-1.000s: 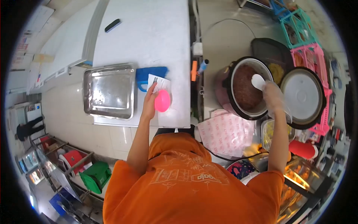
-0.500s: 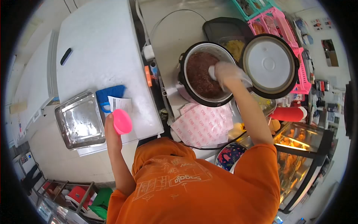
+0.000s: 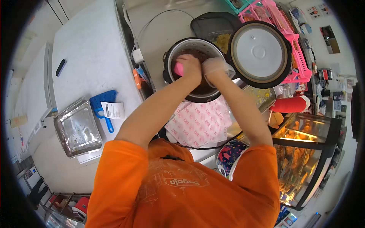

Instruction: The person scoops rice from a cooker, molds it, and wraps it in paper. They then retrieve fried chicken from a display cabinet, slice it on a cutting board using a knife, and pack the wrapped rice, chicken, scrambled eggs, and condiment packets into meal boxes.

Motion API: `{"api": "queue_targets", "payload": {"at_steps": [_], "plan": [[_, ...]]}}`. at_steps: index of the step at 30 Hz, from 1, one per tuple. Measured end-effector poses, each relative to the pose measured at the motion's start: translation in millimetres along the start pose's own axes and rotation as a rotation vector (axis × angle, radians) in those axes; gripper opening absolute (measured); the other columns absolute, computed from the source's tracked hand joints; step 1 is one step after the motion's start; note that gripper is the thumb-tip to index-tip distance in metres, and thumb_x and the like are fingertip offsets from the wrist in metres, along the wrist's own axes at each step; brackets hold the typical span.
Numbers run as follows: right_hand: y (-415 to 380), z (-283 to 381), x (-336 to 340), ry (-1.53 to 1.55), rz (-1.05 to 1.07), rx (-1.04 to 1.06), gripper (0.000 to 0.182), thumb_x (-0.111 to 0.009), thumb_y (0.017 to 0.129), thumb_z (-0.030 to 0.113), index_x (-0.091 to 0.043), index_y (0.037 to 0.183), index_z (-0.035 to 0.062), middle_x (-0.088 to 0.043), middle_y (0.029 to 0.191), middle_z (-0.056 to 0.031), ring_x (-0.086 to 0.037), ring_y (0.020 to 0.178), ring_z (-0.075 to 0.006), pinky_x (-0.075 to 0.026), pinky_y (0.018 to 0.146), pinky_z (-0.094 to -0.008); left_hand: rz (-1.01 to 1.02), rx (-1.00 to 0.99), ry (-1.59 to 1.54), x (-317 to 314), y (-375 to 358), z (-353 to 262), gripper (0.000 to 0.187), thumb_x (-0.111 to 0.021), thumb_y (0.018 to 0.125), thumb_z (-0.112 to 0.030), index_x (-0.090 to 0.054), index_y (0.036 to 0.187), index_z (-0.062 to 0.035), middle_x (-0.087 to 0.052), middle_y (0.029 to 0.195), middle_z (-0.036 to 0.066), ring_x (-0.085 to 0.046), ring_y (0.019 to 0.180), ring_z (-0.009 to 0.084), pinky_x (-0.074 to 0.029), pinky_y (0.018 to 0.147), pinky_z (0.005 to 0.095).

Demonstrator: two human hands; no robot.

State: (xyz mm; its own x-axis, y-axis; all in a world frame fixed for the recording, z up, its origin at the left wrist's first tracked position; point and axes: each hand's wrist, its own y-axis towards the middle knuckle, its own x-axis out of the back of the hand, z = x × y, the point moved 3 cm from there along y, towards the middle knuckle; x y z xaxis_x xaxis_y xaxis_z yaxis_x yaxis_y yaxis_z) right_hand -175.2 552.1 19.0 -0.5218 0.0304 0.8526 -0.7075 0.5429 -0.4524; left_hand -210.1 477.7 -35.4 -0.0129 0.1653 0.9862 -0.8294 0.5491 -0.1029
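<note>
A rice-cooker-style pot (image 3: pixel 197 100) stands uncovered on the counter with dark reddish-brown food inside. My left hand (image 3: pixel 189 66) reaches into it, fingers wrapped round a small bright pink cup (image 3: pixel 178 68) that is partly hidden behind them. My right hand (image 3: pixel 215 67), in a loose clear plastic glove, is over the pot's right side, close to the left one. Its fingers look curled, but what they hold is hidden. The pot's round lid (image 3: pixel 259 53) stands beside the pot on the right. Pink-printed paper sheets (image 3: pixel 199 123) lie just below the pot.
A metal tray (image 3: pixel 79 127) and a blue brush (image 3: pixel 103 99) with a paper slip rest on the white surface at left. Right of the pot are a tray of yellow food (image 3: pixel 262 98), a red bottle (image 3: pixel 289 104) and a lit glass display case (image 3: pixel 300 159).
My left hand has carried the pink cup from beside the metal tray into the pot. My right hand remains at the pot, and the white thing seen in it earlier is now hidden.
</note>
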Motion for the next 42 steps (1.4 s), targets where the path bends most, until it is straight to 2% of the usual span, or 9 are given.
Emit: {"api": "queue_targets", "payload": {"at_steps": [8,18,21,27,30,33,36,40,42], "plan": [[-4.9,-11.3,-20.3,0.003,0.123,0.325,0.021,-0.072,0.078,0.021,-0.08,0.093,0.0084,-0.076,0.093,-0.0148,-0.074,0.088,-0.0305,-0.056,0.073,-0.0477,0.35,0.01,-0.277,-20.3,-4.0,9.1,0.043,-0.065,0.087,-0.024,-0.066,0.12,0.0039,-0.071,0.11,0.023,-0.072,0.096,0.0382,-0.06,0.083,0.0465],[27.2,-5.9,-81.3,0.192,0.502,0.406,0.023,-0.069,0.082,0.018,-0.076,0.096,0.0014,-0.075,0.094,-0.0179,-0.073,0.086,-0.0312,-0.057,0.072,-0.0489,0.575,-0.264,-0.379,-13.6,-8.5,2.8,0.042,-0.069,0.083,-0.029,-0.073,0.115,-0.0017,-0.066,0.127,0.023,-0.068,0.111,0.0399,-0.058,0.089,0.046],[14.3,-1.2,-63.1,0.051,0.339,0.555,0.02,-0.068,0.084,0.018,-0.076,0.089,0.0001,-0.074,0.096,-0.0206,-0.074,0.088,-0.0327,-0.058,0.07,-0.0465,0.651,-0.267,-0.585,-40.0,6.5,7.3,0.047,-0.061,0.091,-0.036,-0.07,0.116,0.0025,-0.066,0.124,0.025,-0.067,0.11,0.0402,-0.06,0.086,0.0494],[-101.8,-20.0,19.6,0.468,-0.212,0.102,0.021,-0.058,0.095,0.018,-0.062,0.111,0.0046,-0.072,0.108,-0.0196,-0.071,0.096,-0.0359,-0.057,0.082,-0.043,0.736,0.296,-1.651,34.3,-13.1,50.7,0.068,-0.048,0.096,-0.06,-0.062,0.119,0.0023,-0.066,0.113,0.019,-0.07,0.093,0.0332,-0.064,0.072,0.0461],[-119.9,-57.4,54.2,0.32,-0.173,0.052,0.04,-0.054,0.097,0.017,-0.054,0.135,0.0025,-0.068,0.118,-0.0234,-0.068,0.106,-0.0402,-0.053,0.093,-0.0462,0.69,0.375,-1.87,58.3,-30.8,69.5,0.067,-0.045,0.096,-0.062,-0.056,0.126,-0.0038,-0.064,0.116,0.014,-0.069,0.095,0.0284,-0.063,0.072,0.0443],[-114.9,-81.6,51.3,0.967,-0.536,0.243,0.039,-0.051,0.102,0.02,-0.056,0.137,0.0052,-0.066,0.123,-0.0248,-0.064,0.114,-0.0404,-0.05,0.099,-0.0432,0.669,0.318,-2.006,54.4,-35.1,75.3,0.066,-0.045,0.096,-0.066,-0.058,0.125,-0.0085,-0.067,0.11,0.012,-0.071,0.091,0.0245,-0.064,0.066,0.0412],[-107.9,-52.6,36.7,0.887,-0.375,0.647,0.038,-0.051,0.103,0.02,-0.058,0.138,0.0071,-0.065,0.126,-0.025,-0.061,0.119,-0.0388,-0.047,0.102,-0.0418,0.763,0.204,-2.026,57.4,-42.1,71.2,0.069,-0.044,0.095,-0.07,-0.058,0.126,-0.0101,-0.07,0.105,0.011,-0.073,0.085,0.0246,-0.064,0.059,0.0378],[-101.4,-43.8,39.9,0.849,0.013,0.498,0.038,-0.056,0.102,0.026,-0.061,0.135,0.0072,-0.066,0.127,-0.0204,-0.066,0.112,-0.0306,-0.05,0.096,-0.0381,0.729,0.274,-1.996,50.4,-51.7,67.1,0.068,-0.041,0.097,-0.071,-0.058,0.127,-0.0124,-0.071,0.107,0.01,-0.073,0.088,0.0275,-0.063,0.062,0.0408],[-95.1,-46.0,35.2,0.903,-0.25,0.671,0.04,-0.054,0.103,0.028,-0.06,0.133,0.003,-0.069,0.122,-0.0166,-0.067,0.104,-0.0333,-0.051,0.09,-0.0392,0.558,0.294,-2.079,49.1,-54.3,63.3,0.063,-0.044,0.098,-0.063,-0.056,0.129,-0.01,-0.066,0.117,0.011,-0.068,0.101,0.0255,-0.062,0.072,0.0441]]}}
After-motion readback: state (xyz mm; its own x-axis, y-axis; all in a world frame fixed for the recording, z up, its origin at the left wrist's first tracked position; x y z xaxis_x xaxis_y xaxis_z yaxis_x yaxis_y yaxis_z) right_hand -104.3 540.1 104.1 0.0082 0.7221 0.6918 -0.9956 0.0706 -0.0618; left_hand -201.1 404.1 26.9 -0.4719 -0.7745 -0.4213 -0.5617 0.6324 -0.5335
